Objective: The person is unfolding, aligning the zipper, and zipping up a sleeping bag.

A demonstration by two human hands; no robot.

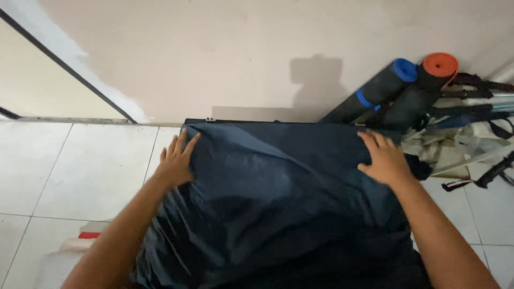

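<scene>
Head view: both hands lie flat, palms down, fingers spread wide, holding nothing, just pressing on a dark blue cloth (278, 203) draped over a flat raised surface w/ a dark edge showing at the far side by the wall. Left hand (175, 160) sits at the cloth's left edge, fingertips toward the far left corner; right hand (384, 158) sits near the far right corner, well apart from the left. The cloth lies between and under both palms and runs back toward the person, dropping out of frame at the bottom. Its long axis looks to run left-right along the wall, far edge roughly straight and parallel to it, though the near end is cut off so can't be sure. Risks, as I judge: the fabric looks thin and slick, so uneven pressure from one palm could drag it askew or bunch new creases btwn the hands; right edge lies just beside rolled mats (407, 85) and a heap of straps and bags (471, 134), so it could snag there; left edge could slide off onto the tile floor (80, 160).
</scene>
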